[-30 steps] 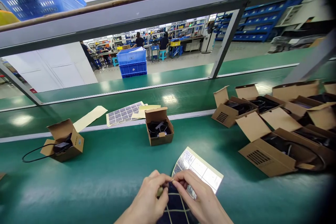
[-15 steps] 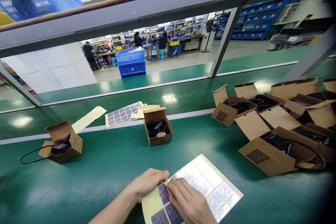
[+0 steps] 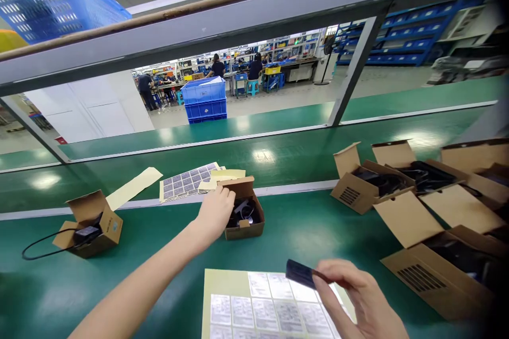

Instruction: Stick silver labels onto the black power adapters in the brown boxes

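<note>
My right hand (image 3: pixel 358 296) pinches a peeled label sticker (image 3: pixel 301 274) between thumb and fingers; it looks dark and slightly bent. Below it on the bench lies a label sheet (image 3: pixel 242 310) with rows of silvery printed labels and a bare pale patch at its upper left. My left hand (image 3: pixel 214 212) is stretched forward, its curled fingers closed on the left side of a small open cardboard box (image 3: pixel 244 230). The thumb is hidden. Inside that box are black cables and a device with a shiny part.
Another open box (image 3: pixel 111 230) with a looped black cable stands at the left. More label sheets (image 3: pixel 186 183) and a pale backing strip (image 3: pixel 133 188) lie behind. Several open boxes (image 3: pixel 433 275) crowd the right. Metal posts (image 3: pixel 353 71) and a blue basket (image 3: pixel 59 2) are above.
My left hand has left the label sheet and reached forward to the middle box. My right hand has lifted a label off the sheet, which now lies flat on the bench.
</note>
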`<state>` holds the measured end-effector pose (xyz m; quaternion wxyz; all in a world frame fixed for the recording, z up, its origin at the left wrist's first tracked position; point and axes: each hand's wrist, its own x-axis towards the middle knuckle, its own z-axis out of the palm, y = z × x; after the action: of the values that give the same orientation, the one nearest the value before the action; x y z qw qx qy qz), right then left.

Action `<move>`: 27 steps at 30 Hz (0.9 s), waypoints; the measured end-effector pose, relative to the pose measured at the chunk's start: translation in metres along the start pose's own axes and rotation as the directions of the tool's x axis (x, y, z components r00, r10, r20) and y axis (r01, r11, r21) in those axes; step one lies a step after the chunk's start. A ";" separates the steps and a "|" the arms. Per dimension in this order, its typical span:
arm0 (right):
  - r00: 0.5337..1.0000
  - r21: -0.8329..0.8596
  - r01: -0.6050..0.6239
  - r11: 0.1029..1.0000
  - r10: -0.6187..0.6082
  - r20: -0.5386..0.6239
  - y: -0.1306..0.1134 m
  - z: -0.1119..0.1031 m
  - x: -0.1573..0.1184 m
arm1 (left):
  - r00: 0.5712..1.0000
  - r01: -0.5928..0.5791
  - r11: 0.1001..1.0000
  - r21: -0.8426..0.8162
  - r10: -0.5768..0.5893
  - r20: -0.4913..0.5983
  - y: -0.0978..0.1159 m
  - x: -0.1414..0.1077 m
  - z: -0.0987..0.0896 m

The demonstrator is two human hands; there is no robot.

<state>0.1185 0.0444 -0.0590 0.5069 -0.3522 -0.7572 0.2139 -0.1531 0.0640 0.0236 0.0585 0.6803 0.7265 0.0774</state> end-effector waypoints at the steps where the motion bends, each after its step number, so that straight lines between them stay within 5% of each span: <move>1: 1.000 0.000 -0.014 1.000 0.014 0.017 -0.001 0.003 0.007 | 1.000 -0.003 0.999 0.033 0.003 -0.011 -0.001 0.012 -0.001; 5: 0.997 0.021 0.017 1.000 -0.018 0.077 -0.004 0.006 0.035 | 0.998 -0.032 0.997 0.077 0.036 -0.059 -0.007 0.032 -0.005; 9: 0.990 0.019 0.128 0.992 -0.129 0.054 -0.002 0.004 0.068 | 0.985 -0.036 0.999 -0.005 0.035 -0.168 -0.018 0.012 -0.033; 12: 0.991 0.044 0.129 0.991 -0.130 0.012 -0.007 0.014 0.096 | 0.970 -0.085 0.941 -0.327 0.003 -0.245 -0.021 -0.007 -0.055; 14: 0.992 0.092 0.121 0.988 -0.122 0.013 -0.016 0.026 0.115 | 0.974 -0.124 0.786 -0.605 -0.020 -0.225 -0.020 -0.015 -0.060; 18: 0.967 0.167 0.122 0.978 -0.155 0.202 -0.042 0.049 0.147 | 0.984 -0.164 0.565 -0.809 0.033 -0.176 -0.017 -0.020 -0.055; 21: 0.938 0.222 0.051 0.974 -0.124 0.325 -0.057 0.060 0.159 | 0.950 -0.242 0.660 -0.711 0.013 -0.311 -0.013 -0.020 -0.052; 24: 0.993 0.111 0.044 0.993 -0.056 0.102 -0.063 0.071 0.151 | 0.852 -0.184 0.779 -0.599 -0.177 -0.492 -0.002 -0.023 -0.048; 27: 0.976 -0.020 0.210 0.977 -0.211 -0.054 -0.064 0.079 0.127 | 0.959 -0.051 0.551 -0.833 -0.207 -0.196 0.010 -0.026 -0.039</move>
<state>-0.0050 0.0995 0.0316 0.5450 -0.2795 -0.7773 0.1437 -0.1492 0.0369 0.0636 0.2757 0.5210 0.6342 0.5003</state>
